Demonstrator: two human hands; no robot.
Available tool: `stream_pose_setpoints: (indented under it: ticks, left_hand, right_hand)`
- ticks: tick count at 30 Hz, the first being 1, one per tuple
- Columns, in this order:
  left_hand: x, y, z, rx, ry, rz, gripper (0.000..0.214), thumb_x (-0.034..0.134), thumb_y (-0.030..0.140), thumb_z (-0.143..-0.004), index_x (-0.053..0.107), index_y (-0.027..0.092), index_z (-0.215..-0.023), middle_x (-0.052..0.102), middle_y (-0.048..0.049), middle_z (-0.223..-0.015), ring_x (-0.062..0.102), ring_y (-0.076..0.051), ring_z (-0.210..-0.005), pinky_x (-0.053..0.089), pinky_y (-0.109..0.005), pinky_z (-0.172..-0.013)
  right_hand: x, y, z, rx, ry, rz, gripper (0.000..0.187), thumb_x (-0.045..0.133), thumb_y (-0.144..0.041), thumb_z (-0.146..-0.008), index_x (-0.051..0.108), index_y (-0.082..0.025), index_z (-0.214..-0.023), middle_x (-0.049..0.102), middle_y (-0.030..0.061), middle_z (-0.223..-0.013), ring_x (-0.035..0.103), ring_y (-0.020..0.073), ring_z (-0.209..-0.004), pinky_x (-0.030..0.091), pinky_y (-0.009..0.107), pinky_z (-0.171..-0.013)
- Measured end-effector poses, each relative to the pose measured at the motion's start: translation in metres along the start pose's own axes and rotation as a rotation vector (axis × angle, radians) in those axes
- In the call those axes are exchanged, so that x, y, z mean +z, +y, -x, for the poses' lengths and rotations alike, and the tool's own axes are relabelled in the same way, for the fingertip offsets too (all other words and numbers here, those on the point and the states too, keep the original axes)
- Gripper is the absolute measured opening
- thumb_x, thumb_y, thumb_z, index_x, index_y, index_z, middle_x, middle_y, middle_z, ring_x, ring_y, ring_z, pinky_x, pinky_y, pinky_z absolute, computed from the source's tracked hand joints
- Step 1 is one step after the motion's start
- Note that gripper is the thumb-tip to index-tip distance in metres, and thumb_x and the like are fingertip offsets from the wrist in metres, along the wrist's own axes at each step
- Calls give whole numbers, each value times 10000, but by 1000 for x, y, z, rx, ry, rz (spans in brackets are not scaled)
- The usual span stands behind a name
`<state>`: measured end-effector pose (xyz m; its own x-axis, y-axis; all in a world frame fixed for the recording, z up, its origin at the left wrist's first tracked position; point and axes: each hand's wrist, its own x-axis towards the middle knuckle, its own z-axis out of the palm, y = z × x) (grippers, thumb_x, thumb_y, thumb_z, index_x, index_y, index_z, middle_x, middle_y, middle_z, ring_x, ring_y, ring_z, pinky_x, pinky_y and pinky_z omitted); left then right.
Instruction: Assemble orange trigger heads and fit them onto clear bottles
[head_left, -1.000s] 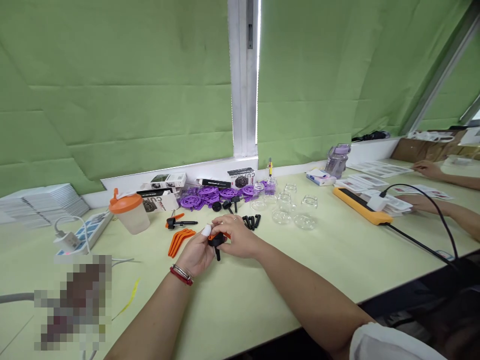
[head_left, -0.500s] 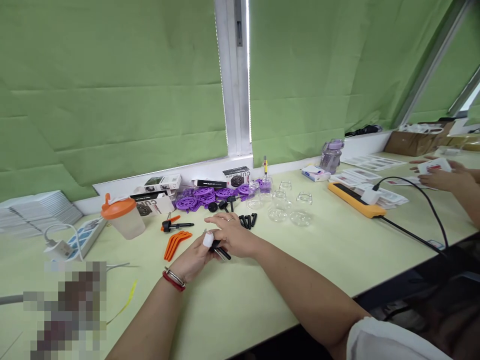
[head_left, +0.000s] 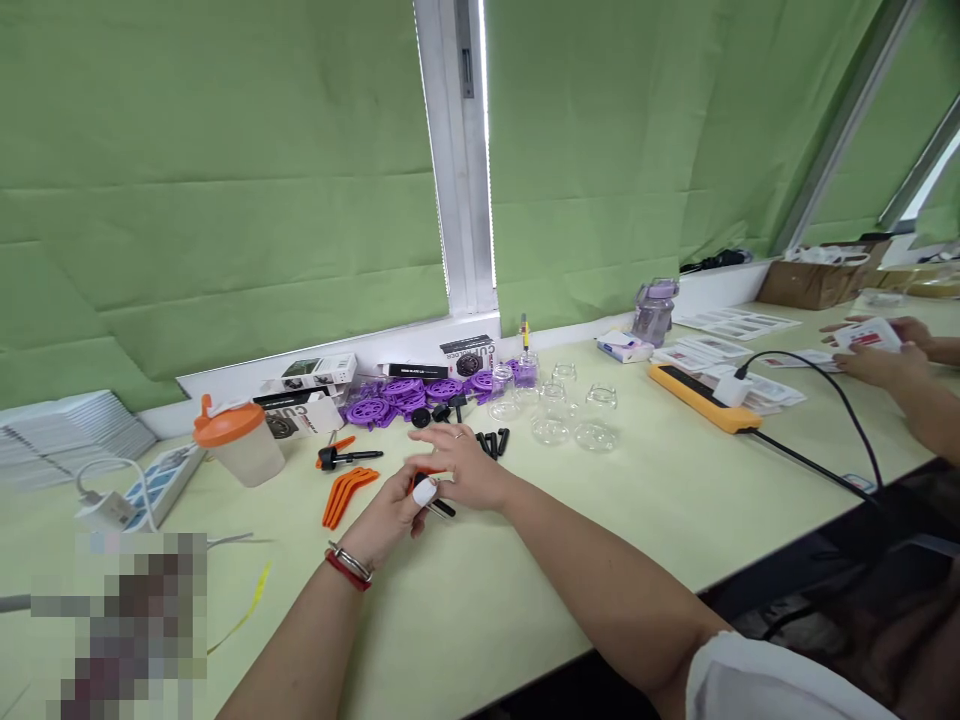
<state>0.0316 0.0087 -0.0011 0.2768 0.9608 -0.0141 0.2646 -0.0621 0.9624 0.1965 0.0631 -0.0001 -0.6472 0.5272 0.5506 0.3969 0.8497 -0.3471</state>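
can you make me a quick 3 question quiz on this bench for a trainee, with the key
1. True or false: in this view, the orange-lidded cup stands to the right of the clear jars.
2. What colour are the bent strips? (a) purple (b) orange (c) green
3. Fill in: The person's left grip holds a black part; behind it, beside the silver bangle, is a ____ band.

Key: 1. False. 2. b. 3. Red.

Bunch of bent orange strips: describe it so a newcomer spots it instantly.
On the pale table, find the wearer's left hand. Just left of it lies the bunch of bent orange strips, wholly orange, unlike the black-and-orange assembly behind.
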Motion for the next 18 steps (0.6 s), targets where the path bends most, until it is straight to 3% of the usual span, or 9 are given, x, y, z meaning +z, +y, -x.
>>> stream_pose_setpoints:
  ticks: [2, 3, 5, 7, 10, 18]
  left_hand:
    - [0, -1, -2, 6, 86, 43, 482, 583, 494, -785, 519, 191, -1155, 483, 58, -628, 452, -101, -480, 383, -228, -465]
    - [-1, -1, -3, 14, 133, 72, 468, 581, 489, -789, 522, 195, -1148, 491, 56, -639, 464, -100, -487, 389, -229, -475]
    - [-5, -3, -5, 38, 223, 155, 436, 595, 477, -783, 530, 200, -1113, 512, 44, -691, 486, -97, -517, 414, -233, -504]
    - [-8, -5, -8, 48, 298, 265, 407, 620, 468, -766, 532, 205, -1065, 528, 28, -768, 504, -98, -563, 450, -246, -541]
    - [-11, -7, -11, 31, 368, 404, 382, 663, 443, -737, 535, 208, -1009, 527, 15, -810, 526, -116, -635, 501, -281, -600]
    - [-12, -9, -12, 5, 411, 456, 321, 694, 407, -724, 560, 207, -935, 538, 4, -815, 530, -128, -668, 511, -274, -564]
  right_hand:
    - [-5, 11, -1, 149, 95, -31, 435, 716, -300, -756, 625, -246, -1179, 551, 71, -1321, 446, 241, -1220, 293, 389, -1026]
    - [-9, 18, -1, 268, 142, -22, 394, 690, -332, -782, 633, -209, -1153, 595, 91, -1247, 501, 230, -1155, 344, 356, -984]
    - [-18, 34, 1, 645, 225, 55, 285, 508, -347, -909, 649, -154, -1063, 652, 124, -1083, 579, 219, -1009, 418, 322, -858]
    - [-25, 51, 7, 1025, 167, 133, 317, 395, -321, -952, 635, -142, -1055, 661, 144, -1012, 612, 234, -939, 439, 316, -760]
    - [-28, 71, 18, 1174, 107, 141, 288, 461, -303, -918, 646, -98, -1000, 658, 197, -973, 636, 266, -902, 445, 315, -699]
    - [-18, 82, 25, 1256, 51, 125, 223, 643, -260, -771, 657, -135, -956, 665, 168, -923, 648, 257, -871, 455, 297, -672]
